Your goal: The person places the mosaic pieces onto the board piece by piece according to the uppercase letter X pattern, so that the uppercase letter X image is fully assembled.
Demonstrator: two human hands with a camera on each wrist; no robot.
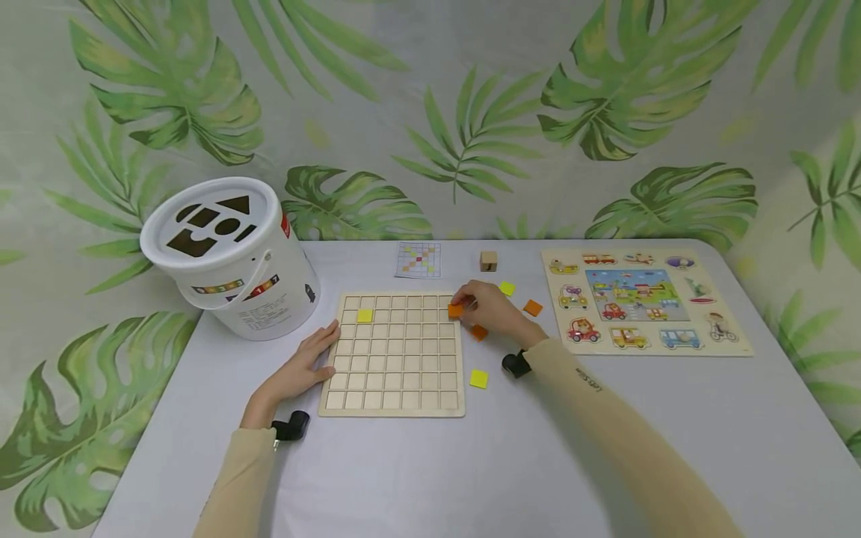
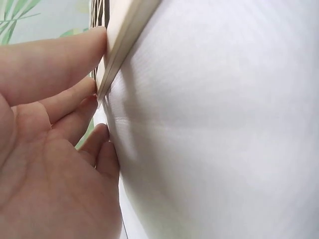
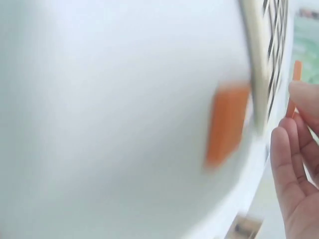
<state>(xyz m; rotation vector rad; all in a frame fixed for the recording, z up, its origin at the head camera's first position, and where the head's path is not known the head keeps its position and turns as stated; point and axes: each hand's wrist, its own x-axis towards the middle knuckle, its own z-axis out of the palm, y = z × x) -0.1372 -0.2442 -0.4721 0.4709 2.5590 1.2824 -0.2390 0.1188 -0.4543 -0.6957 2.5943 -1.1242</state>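
Note:
A wooden grid board lies on the table, a yellow square tile in one of its upper left cells. My left hand rests at the board's left edge, fingers fairly straight, with the thumb on the rim in the left wrist view. Between thumb and fingers, my right hand pinches an orange square tile over the board's upper right corner. In the right wrist view that tile stands edge-on in the fingers. Another orange tile lies beside the board under the right hand.
Loose tiles lie right of the board: yellow ones and an orange one. A patterned card and wooden cube sit behind. A white bucket stands left; a picture puzzle board lies right.

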